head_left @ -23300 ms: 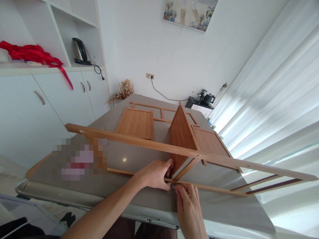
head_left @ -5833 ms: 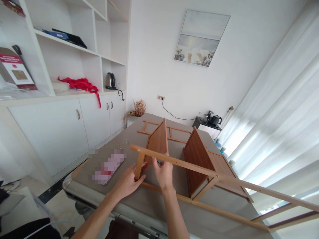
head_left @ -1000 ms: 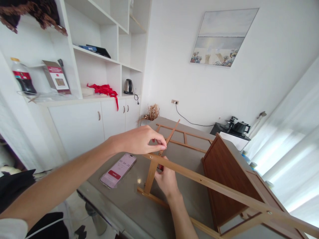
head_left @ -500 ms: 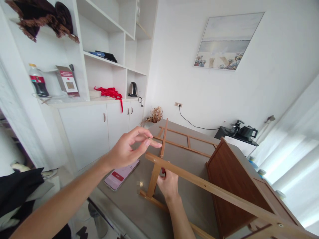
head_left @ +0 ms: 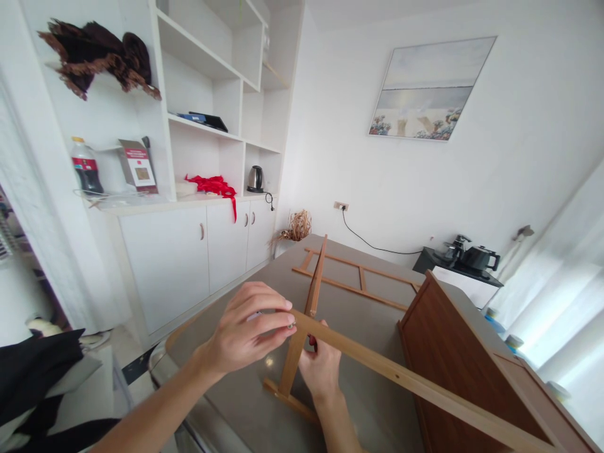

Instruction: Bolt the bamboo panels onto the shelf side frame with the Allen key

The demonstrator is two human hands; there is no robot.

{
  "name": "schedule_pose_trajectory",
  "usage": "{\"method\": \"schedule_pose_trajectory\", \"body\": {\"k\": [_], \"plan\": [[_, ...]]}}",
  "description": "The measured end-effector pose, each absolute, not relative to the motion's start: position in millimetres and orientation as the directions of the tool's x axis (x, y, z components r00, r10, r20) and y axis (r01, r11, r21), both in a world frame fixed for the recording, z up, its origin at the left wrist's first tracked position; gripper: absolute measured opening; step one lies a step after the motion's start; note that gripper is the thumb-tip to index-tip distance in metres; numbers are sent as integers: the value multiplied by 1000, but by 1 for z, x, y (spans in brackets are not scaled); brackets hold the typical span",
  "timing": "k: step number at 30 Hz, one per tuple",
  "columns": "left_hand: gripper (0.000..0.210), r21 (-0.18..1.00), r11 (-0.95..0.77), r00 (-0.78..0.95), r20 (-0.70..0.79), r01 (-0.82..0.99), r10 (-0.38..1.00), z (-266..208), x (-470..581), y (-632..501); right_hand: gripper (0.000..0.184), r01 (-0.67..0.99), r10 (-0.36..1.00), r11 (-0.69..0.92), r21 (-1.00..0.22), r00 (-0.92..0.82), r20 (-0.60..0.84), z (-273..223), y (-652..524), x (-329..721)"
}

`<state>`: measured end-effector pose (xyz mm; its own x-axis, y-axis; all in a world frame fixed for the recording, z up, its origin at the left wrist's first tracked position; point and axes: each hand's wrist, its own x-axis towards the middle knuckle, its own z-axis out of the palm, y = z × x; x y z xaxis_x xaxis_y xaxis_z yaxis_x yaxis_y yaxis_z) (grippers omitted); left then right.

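A wooden frame (head_left: 368,355) with a long rail and a short upright stands on the grey table. My left hand (head_left: 252,327) is at the rail's near left end, its fingertips pinched on a small metal screw (head_left: 291,325) by the hole there. Behind the upright, my right hand (head_left: 323,371) is closed. A bit of a red object (head_left: 312,340) shows at its fingers; the rest of that object is hidden. Just past the rail end, a narrow wooden slat (head_left: 317,277) reaches away from me, its near end close to the joint.
A ladder-like wooden frame (head_left: 363,280) lies farther back on the table (head_left: 264,283). Brown wooden panels (head_left: 453,365) stand on the right. Beyond them is a black kettle (head_left: 479,258) on a small cabinet. White shelves (head_left: 202,141) line the left wall.
My left hand has come down and right with the screw, from above the rail end to against it. The right hand stays behind the upright. The view has shifted slightly; the phone is now mostly hidden.
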<state>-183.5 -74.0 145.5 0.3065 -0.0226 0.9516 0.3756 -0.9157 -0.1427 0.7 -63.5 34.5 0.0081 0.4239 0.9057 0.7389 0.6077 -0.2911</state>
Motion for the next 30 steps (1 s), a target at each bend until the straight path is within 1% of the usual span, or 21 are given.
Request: {"method": "schedule_pose_trajectory", "body": {"k": [4, 7, 12, 15, 21, 26, 30], "plan": [[32, -131, -907, 315, 949, 401, 2, 132, -184, -71, 21, 737, 419, 611, -290, 10, 908, 34, -63, 1], [34, -111, -915, 311, 950, 388, 16, 130, -183, -71, 22, 737, 418, 609, -295, 18, 908, 34, -63, 0], [36, -3, -950, 302, 948, 314, 96, 131, -181, -71, 24, 727, 433, 613, -311, 20, 901, 36, -63, -1], [38, 37, -958, 311, 942, 284, 128, 129, -180, -71, 24, 720, 450, 618, -316, 6, 893, 37, -63, -4], [30, 170, -960, 270, 936, 221, 228, 129, -176, -74, 20, 693, 497, 636, -340, -31, 867, 34, -63, -9], [24, 228, -957, 269, 924, 182, 271, 131, -175, -75, 20, 696, 518, 623, -357, -26, 855, 30, -63, -7], [25, 281, -950, 255, 917, 134, 307, 128, -176, -76, 22, 718, 516, 601, -351, -13, 856, 28, -65, -5]]}}
